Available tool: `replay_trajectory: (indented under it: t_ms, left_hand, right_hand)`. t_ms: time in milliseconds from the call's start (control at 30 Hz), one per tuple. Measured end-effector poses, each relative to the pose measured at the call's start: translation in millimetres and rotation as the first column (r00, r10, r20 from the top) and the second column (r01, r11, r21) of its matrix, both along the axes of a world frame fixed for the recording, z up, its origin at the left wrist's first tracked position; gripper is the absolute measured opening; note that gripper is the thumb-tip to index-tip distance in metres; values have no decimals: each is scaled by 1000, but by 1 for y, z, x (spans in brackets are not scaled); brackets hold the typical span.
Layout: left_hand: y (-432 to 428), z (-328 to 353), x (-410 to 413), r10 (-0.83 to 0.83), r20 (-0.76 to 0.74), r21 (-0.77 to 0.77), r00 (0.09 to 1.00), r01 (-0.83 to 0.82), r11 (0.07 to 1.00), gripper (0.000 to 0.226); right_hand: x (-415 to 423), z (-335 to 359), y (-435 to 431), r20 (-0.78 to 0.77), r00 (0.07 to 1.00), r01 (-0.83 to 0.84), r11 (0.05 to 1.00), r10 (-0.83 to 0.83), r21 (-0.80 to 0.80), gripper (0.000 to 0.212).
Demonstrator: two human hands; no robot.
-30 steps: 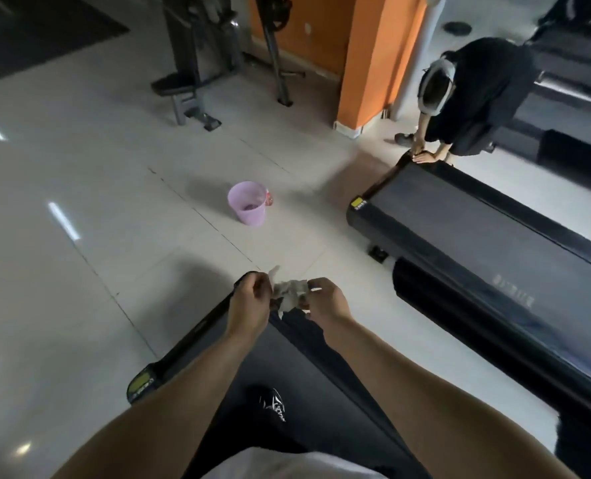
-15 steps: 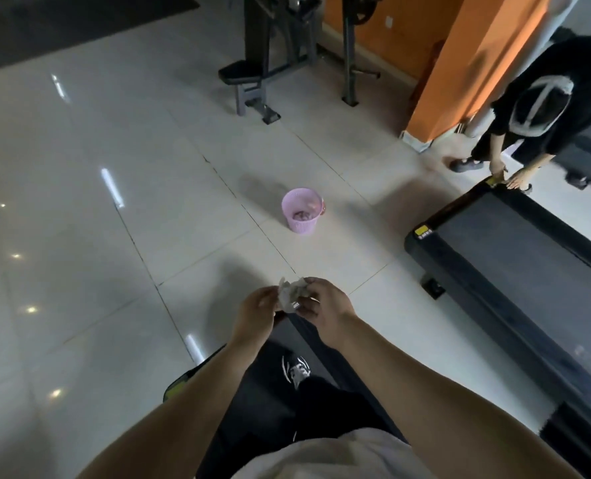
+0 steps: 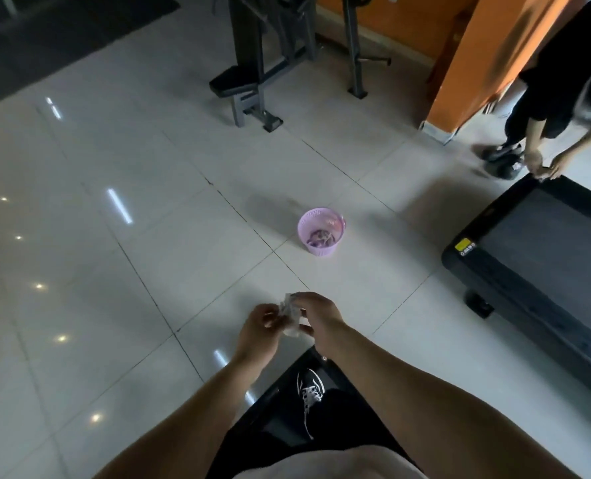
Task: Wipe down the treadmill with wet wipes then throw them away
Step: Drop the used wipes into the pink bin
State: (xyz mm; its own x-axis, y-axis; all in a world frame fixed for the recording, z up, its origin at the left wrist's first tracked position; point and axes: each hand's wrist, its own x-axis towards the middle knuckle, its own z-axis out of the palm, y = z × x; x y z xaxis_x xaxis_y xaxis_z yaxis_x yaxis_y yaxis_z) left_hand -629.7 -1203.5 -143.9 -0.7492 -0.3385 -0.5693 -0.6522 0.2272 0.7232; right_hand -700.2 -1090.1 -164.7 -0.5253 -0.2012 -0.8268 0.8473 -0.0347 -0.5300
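Note:
A crumpled white wet wipe [image 3: 291, 318] sits between my two hands, held out over the tiled floor. My left hand [image 3: 260, 328] pinches its left side and my right hand [image 3: 316, 318] grips its right side, fingers curled over it. A small pink perforated bin [image 3: 320, 231] with some waste inside stands on the floor ahead, well beyond my hands. The back end of the black treadmill [image 3: 280, 402] I stand on shows beneath my arms, with my dark shoe on it.
A second black treadmill [image 3: 536, 271] lies to the right, where another person [image 3: 563, 81] in black bends over its far end. A gym machine [image 3: 252, 63] and an orange pillar [image 3: 477, 57] stand at the back. Pale glossy floor tiles [image 3: 114, 271] spread to the left.
The view has swung left and forward: the pink bin now lies nearer the centre, and my treadmill has slid lower. Both hands kept hold of the wipe, bunching it tighter.

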Motion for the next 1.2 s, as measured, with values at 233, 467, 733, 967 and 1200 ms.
replay_trajectory:
  t_ms: [233, 467, 733, 967, 1200]
  left_hand:
    - [-24, -29, -122, -61, -7, -45, 998, 61, 997, 18]
    - [-58, -95, -254, -272, -14, -62, 962, 271, 961, 11]
    - [-96, -256, -468, -566, -59, -84, 822, 561, 824, 12]
    - [-119, -358, -568, -605, 25, 14, 796, 604, 797, 19]
    - [-114, -450, -655, -709, 153, -81, 688, 724, 685, 23]
  right_hand:
    - [-94, -30, -23, -21, 987, 161, 987, -161, 18, 29]
    - [-192, -91, -45, -60, 945, 322, 947, -321, 15, 5]
    - [-357, -249, -87, -181, 815, 569, 819, -551, 68, 19]
    - [-446, -318, -128, -54, 809, 587, 799, -585, 133, 48]
    - [-541, -448, -118, -36, 855, 485, 772, -518, 412, 28]
